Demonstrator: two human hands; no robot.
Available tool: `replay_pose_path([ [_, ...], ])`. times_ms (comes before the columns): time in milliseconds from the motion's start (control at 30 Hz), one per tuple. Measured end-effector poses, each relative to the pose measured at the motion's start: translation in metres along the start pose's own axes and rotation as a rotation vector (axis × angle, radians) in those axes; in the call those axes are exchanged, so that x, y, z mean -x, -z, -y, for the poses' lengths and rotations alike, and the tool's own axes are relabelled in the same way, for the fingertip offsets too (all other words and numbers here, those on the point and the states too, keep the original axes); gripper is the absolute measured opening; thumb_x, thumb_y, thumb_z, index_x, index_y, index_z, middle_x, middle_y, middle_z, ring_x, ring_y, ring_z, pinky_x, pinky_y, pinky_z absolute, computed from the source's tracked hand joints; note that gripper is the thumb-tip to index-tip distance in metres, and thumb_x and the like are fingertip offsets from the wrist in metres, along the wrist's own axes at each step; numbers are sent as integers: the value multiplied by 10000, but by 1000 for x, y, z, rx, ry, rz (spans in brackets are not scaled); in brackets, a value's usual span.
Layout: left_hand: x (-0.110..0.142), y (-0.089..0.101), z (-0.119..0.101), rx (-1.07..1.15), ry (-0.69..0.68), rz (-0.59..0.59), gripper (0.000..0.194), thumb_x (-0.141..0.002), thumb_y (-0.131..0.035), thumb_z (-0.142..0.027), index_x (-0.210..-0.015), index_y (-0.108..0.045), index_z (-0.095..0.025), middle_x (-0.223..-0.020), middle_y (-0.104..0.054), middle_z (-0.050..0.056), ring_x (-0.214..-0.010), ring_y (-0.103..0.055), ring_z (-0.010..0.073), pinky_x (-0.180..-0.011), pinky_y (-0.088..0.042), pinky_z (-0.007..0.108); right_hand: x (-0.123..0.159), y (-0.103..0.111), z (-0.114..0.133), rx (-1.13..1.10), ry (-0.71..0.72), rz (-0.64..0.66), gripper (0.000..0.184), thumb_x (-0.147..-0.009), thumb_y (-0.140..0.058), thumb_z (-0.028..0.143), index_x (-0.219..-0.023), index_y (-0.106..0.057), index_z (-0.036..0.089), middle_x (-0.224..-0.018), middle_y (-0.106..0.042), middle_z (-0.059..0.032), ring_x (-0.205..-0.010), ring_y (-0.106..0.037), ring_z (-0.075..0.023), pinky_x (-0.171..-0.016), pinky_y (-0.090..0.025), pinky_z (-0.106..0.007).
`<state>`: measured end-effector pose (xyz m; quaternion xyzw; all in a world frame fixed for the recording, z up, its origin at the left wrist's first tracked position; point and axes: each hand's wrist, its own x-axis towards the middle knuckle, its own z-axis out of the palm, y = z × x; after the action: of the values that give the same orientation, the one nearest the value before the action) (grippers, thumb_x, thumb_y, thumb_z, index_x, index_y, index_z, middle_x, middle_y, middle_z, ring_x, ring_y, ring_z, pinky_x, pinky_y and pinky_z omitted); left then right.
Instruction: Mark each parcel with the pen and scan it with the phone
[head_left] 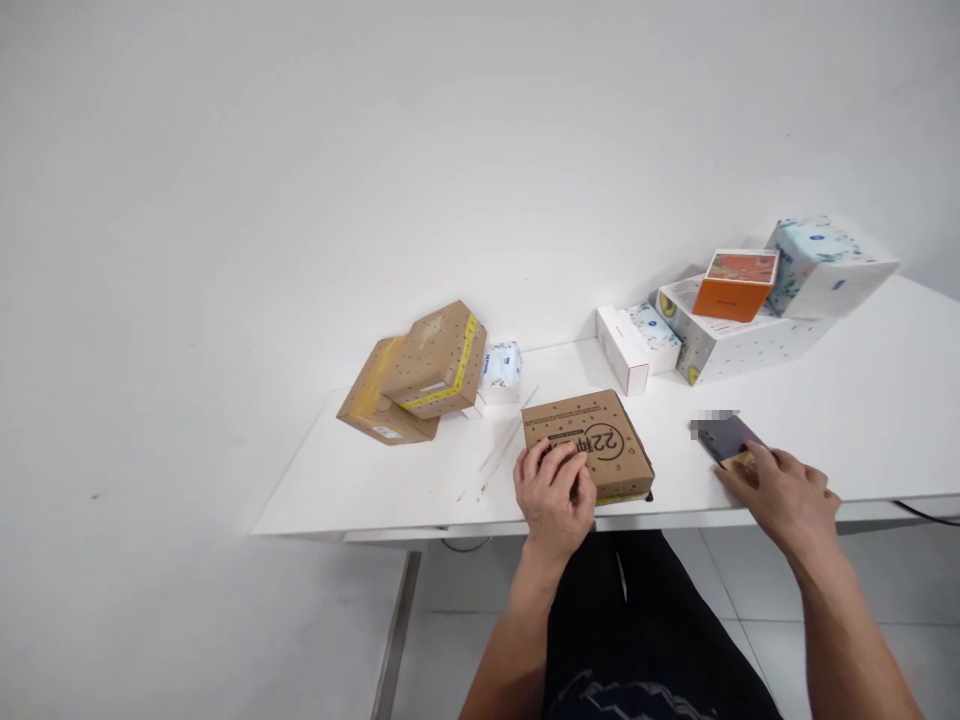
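Near the table's front edge lies a flat brown cardboard box point(577, 415) with black print and a large 22 on its lid. My left hand point(553, 490) is closed over its near left part, fingers bent on the lid and the palm hidden. To the right, a dark smartphone point(724, 437) lies on the table, its camera end pointing away from me. A yellowish patch point(741, 463) shows on its near part. My right hand point(787, 495) grips the phone's near end between thumb and fingers; the underside is out of sight.
Two taped brown cartons point(439, 360) lean together at the left, beside a tissue pack point(501, 372). At the right stand a slim white box point(622, 350), a large white box point(750, 345), an orange box point(735, 290) and a patterned box point(832, 265). A wall backs the white table point(405, 490).
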<state>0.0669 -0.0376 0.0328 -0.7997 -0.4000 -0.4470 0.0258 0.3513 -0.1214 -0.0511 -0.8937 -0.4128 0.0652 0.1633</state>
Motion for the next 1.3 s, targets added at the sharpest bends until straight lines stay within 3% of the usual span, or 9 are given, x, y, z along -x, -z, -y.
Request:
replay_pose_path([
  [133,0,1,-3,-15,23,-14,190,-787,-597,-152,-909,-715,-239,-984,-730,16,-1047,-591,251,-967,-434,436,1,7,8,-16,-14,-14,728,-732,-510,662,-1292,-563,200,-1241,-573,-219,-1083,-474,-490,-788,-401,-647],
  [233,0,1,-3,-19,19,-11,190,-786,-599,-150,-910,-715,-237,-988,-729,16,-1049,-589,249,-967,-436,433,7,12,16,-194,-58,-19,741,-676,-588,648,-1266,-587,199,-1147,-624,-201,-1045,-526,-458,-790,-431,-623],
  [400,-1,1,-3,-12,17,-18,184,-783,-601,-145,-901,-712,-234,-971,-730,16,-1038,-587,246,-962,-436,433,26,34,41,-1013,-182,150,658,-643,-684,545,-1225,-602,249,-1060,-680,-87,-893,-641,-260,-750,-529,-392],
  [500,-2,2,-4,-10,16,-22,184,-780,-602,-139,-897,-710,-232,-971,-730,16,-1039,-586,242,-959,-436,427,44,53,66,-1610,-248,354,558,-711,-587,560,-1145,-639,213,-1096,-694,-118,-846,-669,-258,-733,-552,-410],
  [600,-2,2,-4,-10,20,-8,186,-785,-594,-142,-899,-710,-233,-975,-728,15,-1044,-584,240,-966,-428,426,65,69,94,-1943,-339,589,553,-770,-485,609,-1102,-669,207,-1105,-702,-140,-943,-673,-307,-757,-558,-470],
  [767,0,3,-2,4,31,10,193,-820,-555,-175,-930,-704,-232,-988,-724,20,-1059,-572,249,-972,-405,439,85,78,135,-2071,-379,1041,550,-788,-490,600,-1053,-704,167,-1025,-730,-149,-888,-692,-290,-766,-559,-431],
  [867,4,2,2,39,8,21,239,-853,-495,-242,-996,-685,-232,-1023,-711,36,-1102,-551,263,-976,-389,452,86,73,155,-2085,-346,1208,509,-827,-475,554,-1037,-706,153,-993,-740,-130,-891,-694,-287,-816,-543,-451],
  [1033,12,1,11,33,-19,65,294,-846,-456,-226,-1082,-632,-225,-1070,-686,48,-1145,-537,256,-1001,-366,465,80,59,173,-2134,-305,1331,510,-870,-414,532,-1031,-697,139,-1012,-734,-136,-940,-687,-285,-844,-530,-467],
  [1300,12,1,11,52,-16,74,301,-828,-473,-224,-1098,-606,-235,-1080,-677,53,-1163,-532,264,-1004,-384,496,78,56,172,-2153,-296,1381,525,-884,-383,515,-1024,-700,121,-983,-738,-140,-892,-700,-263,-835,-538,-437],
])
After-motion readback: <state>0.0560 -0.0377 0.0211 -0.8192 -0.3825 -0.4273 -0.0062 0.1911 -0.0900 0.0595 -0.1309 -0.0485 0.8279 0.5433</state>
